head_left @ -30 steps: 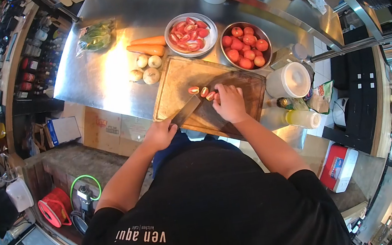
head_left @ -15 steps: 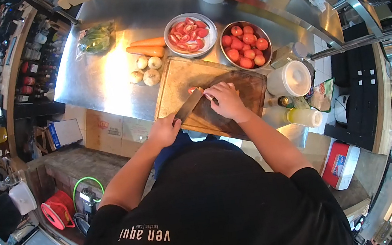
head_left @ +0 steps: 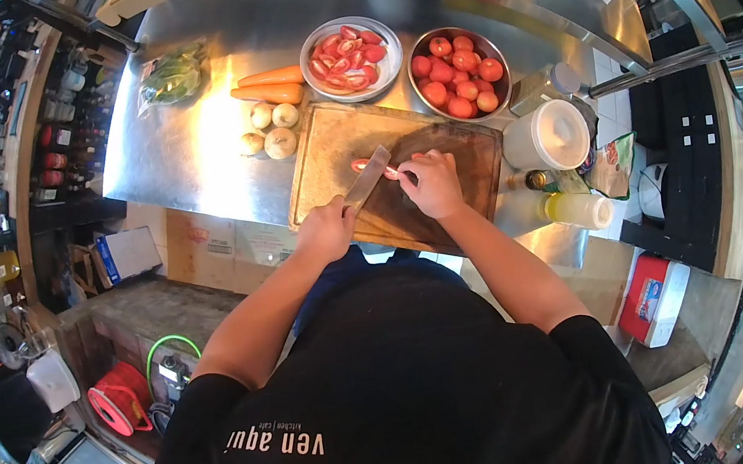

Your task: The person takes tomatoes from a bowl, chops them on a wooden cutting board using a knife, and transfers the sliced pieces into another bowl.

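Observation:
My left hand [head_left: 327, 230] is wrapped round the handle of a knife [head_left: 367, 179], whose blade slants up over the wooden cutting board [head_left: 323, 155]. Pieces of cut tomato [head_left: 360, 165] lie by the blade, on both sides of its tip. Beside the blade on the right, my right hand [head_left: 432, 184] has its fingers bent down onto a tomato piece, which they partly hide. Behind the board are a bowl of tomato wedges [head_left: 393, 66] and a metal bowl of whole tomatoes [head_left: 422, 97].
Carrots [head_left: 269, 92], several onions [head_left: 280, 143] and bagged greens [head_left: 171, 76] lie left of the bowls on the steel counter [head_left: 144, 164]. At the right stand a lidded white tub [head_left: 559, 135], a jar [head_left: 534, 92] and a bottle [head_left: 579, 209].
My left hand and the knife have moved up and to the right, bringing the blade close to my right hand. The right fingers have shifted on the tomato pieces. The view has shifted slightly.

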Demonstrator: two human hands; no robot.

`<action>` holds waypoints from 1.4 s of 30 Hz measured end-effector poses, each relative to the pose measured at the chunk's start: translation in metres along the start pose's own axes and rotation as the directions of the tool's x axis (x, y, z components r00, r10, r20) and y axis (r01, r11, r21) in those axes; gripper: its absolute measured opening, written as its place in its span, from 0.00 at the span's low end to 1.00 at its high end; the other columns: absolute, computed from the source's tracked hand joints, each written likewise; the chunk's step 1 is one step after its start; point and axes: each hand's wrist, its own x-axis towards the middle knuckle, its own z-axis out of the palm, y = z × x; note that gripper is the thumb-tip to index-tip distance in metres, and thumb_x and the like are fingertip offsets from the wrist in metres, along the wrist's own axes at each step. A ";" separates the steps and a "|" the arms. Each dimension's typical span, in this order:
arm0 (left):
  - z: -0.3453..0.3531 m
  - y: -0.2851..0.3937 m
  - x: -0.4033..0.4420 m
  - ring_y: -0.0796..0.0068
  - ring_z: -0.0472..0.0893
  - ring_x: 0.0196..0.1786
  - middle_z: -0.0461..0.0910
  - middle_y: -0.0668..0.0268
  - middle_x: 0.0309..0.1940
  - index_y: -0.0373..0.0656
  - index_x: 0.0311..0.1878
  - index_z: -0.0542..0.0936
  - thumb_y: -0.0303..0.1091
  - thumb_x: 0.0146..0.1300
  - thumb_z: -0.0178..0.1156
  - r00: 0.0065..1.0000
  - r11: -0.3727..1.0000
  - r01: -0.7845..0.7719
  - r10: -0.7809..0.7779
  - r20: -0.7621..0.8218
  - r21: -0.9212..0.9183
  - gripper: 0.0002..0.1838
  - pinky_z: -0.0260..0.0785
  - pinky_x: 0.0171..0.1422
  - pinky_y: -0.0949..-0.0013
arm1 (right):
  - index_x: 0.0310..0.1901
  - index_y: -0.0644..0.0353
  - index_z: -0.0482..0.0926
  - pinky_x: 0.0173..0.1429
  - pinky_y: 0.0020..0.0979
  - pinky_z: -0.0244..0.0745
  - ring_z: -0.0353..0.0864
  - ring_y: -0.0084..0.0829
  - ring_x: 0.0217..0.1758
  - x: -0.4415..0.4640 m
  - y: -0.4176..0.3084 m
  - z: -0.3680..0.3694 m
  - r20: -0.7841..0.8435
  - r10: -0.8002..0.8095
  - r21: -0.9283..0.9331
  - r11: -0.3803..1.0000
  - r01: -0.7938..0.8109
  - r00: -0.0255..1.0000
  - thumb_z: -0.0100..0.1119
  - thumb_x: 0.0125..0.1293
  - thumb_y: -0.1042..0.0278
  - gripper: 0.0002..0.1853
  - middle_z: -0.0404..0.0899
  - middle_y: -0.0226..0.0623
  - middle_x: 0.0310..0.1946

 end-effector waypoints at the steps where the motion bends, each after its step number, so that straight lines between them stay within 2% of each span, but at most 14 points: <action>1: 0.000 0.000 0.001 0.29 0.88 0.42 0.88 0.39 0.35 0.37 0.50 0.81 0.41 0.80 0.63 1.000 1.000 -0.016 0.016 -0.005 -0.007 0.14 0.80 0.49 0.32 | 0.39 0.45 0.94 0.57 0.44 0.70 0.87 0.36 0.54 0.000 0.002 0.001 -0.013 0.001 0.003 1.000 -0.001 1.000 0.78 0.62 0.60 0.06 0.93 0.31 0.41; 5: 0.001 0.010 0.010 0.29 0.88 0.42 0.89 0.39 0.36 0.37 0.50 0.81 0.41 0.81 0.62 1.000 1.000 -0.016 0.016 0.015 -0.002 0.14 0.80 0.49 0.32 | 0.37 0.46 0.93 0.57 0.44 0.70 0.87 0.36 0.54 -0.001 0.005 0.003 -0.014 0.017 0.032 0.999 -0.016 1.000 0.79 0.61 0.61 0.04 0.93 0.30 0.40; 10: -0.005 0.038 0.030 0.32 0.90 0.51 0.90 0.38 0.44 0.42 0.58 0.82 0.48 0.83 0.57 0.979 0.991 0.110 -0.121 0.162 0.074 0.18 0.82 0.60 0.34 | 0.34 0.46 0.94 0.56 0.45 0.71 0.88 0.36 0.55 -0.006 0.007 0.011 -0.019 0.016 0.021 1.000 -0.016 1.000 0.79 0.59 0.62 0.03 0.94 0.30 0.42; 16: 0.008 0.027 0.022 0.29 0.89 0.52 0.89 0.36 0.44 0.41 0.58 0.82 0.49 0.83 0.57 0.973 0.995 0.086 -0.096 0.209 0.054 0.20 0.81 0.61 0.33 | 0.33 0.48 0.93 0.59 0.46 0.72 0.88 0.36 0.59 -0.010 0.013 0.011 0.025 0.015 0.004 1.000 -0.015 1.000 0.79 0.59 0.62 0.04 0.95 0.32 0.44; 20: 0.021 0.011 0.010 0.27 0.88 0.50 0.88 0.35 0.42 0.37 0.54 0.81 0.49 0.83 0.58 0.977 0.997 0.075 -0.078 0.198 0.026 0.20 0.79 0.59 0.32 | 0.33 0.47 0.93 0.57 0.46 0.71 0.88 0.37 0.57 -0.011 0.015 0.010 0.007 -0.033 -0.012 0.999 0.033 0.999 0.79 0.60 0.60 0.05 0.94 0.31 0.42; 22: 0.018 0.002 0.001 0.30 0.89 0.53 0.89 0.35 0.45 0.39 0.57 0.83 0.50 0.83 0.57 0.957 0.996 0.083 -0.091 0.275 0.041 0.21 0.81 0.62 0.33 | 0.33 0.48 0.92 0.57 0.46 0.71 0.87 0.38 0.55 -0.011 0.014 0.007 0.033 -0.032 -0.046 0.998 0.034 0.999 0.78 0.59 0.61 0.04 0.94 0.30 0.44; 26: -0.003 -0.012 -0.031 0.31 0.88 0.54 0.89 0.37 0.46 0.38 0.54 0.84 0.50 0.83 0.57 0.955 0.994 0.102 -0.106 0.278 0.031 0.22 0.80 0.62 0.34 | 0.37 0.47 0.92 0.58 0.46 0.71 0.85 0.39 0.56 -0.006 0.007 -0.003 0.041 0.032 -0.038 0.999 -0.031 0.999 0.77 0.58 0.62 0.05 0.93 0.28 0.45; 28: -0.011 -0.022 -0.042 0.32 0.88 0.56 0.89 0.38 0.47 0.37 0.54 0.84 0.52 0.83 0.57 0.914 0.993 0.100 -0.116 0.389 0.063 0.23 0.79 0.64 0.35 | 0.37 0.47 0.91 0.59 0.46 0.73 0.83 0.37 0.56 0.002 -0.005 -0.017 0.016 0.049 -0.053 0.997 -0.048 0.999 0.77 0.57 0.64 0.06 0.90 0.26 0.45; 31: -0.015 -0.038 -0.055 0.30 0.87 0.50 0.88 0.38 0.43 0.36 0.50 0.84 0.51 0.81 0.59 0.924 0.992 0.129 -0.124 0.363 0.012 0.23 0.79 0.58 0.37 | 0.38 0.47 0.89 0.59 0.47 0.73 0.82 0.37 0.57 0.003 -0.003 -0.018 0.051 -0.146 -0.015 0.989 0.147 0.988 0.77 0.57 0.64 0.07 0.87 0.23 0.43; 32: -0.013 -0.044 -0.057 0.30 0.87 0.50 0.88 0.38 0.43 0.36 0.50 0.84 0.51 0.81 0.59 0.924 0.992 0.130 -0.125 0.363 0.011 0.23 0.79 0.58 0.37 | 0.38 0.47 0.89 0.59 0.47 0.73 0.82 0.37 0.57 0.000 0.000 -0.018 0.053 -0.147 -0.016 0.989 0.148 0.988 0.77 0.57 0.64 0.07 0.87 0.23 0.43; 34: -0.008 -0.055 -0.058 0.31 0.88 0.50 0.88 0.39 0.42 0.35 0.48 0.84 0.50 0.80 0.60 0.959 0.990 0.140 -0.128 0.251 -0.030 0.22 0.79 0.56 0.38 | 0.37 0.48 0.88 0.58 0.46 0.73 0.81 0.37 0.55 -0.013 0.011 -0.019 0.159 -0.222 -0.035 0.973 0.230 0.962 0.76 0.58 0.64 0.06 0.86 0.24 0.42; 38: -0.027 -0.044 -0.048 0.31 0.87 0.55 0.89 0.38 0.46 0.37 0.53 0.84 0.53 0.81 0.59 0.957 0.982 0.163 -0.134 0.257 -0.092 0.23 0.79 0.62 0.36 | 0.36 0.48 0.88 0.58 0.46 0.73 0.81 0.38 0.55 -0.035 0.032 -0.044 0.203 -0.203 -0.050 0.975 0.217 0.958 0.76 0.60 0.64 0.05 0.85 0.25 0.41; 40: -0.029 -0.045 -0.043 0.31 0.87 0.53 0.88 0.38 0.44 0.37 0.50 0.84 0.50 0.80 0.61 0.966 0.991 0.106 -0.083 0.244 -0.084 0.22 0.79 0.58 0.36 | 0.37 0.49 0.87 0.57 0.46 0.73 0.81 0.39 0.54 -0.039 0.044 -0.054 0.084 -0.094 -0.175 0.979 0.108 0.992 0.75 0.60 0.64 0.06 0.85 0.26 0.42; 42: -0.030 -0.044 -0.042 0.31 0.87 0.52 0.88 0.38 0.43 0.36 0.49 0.84 0.49 0.80 0.62 0.973 0.992 0.082 -0.060 0.223 -0.095 0.21 0.79 0.57 0.37 | 0.40 0.50 0.87 0.57 0.47 0.73 0.81 0.40 0.54 -0.034 0.048 -0.058 0.065 -0.054 -0.200 0.978 0.066 0.996 0.75 0.61 0.64 0.08 0.85 0.28 0.43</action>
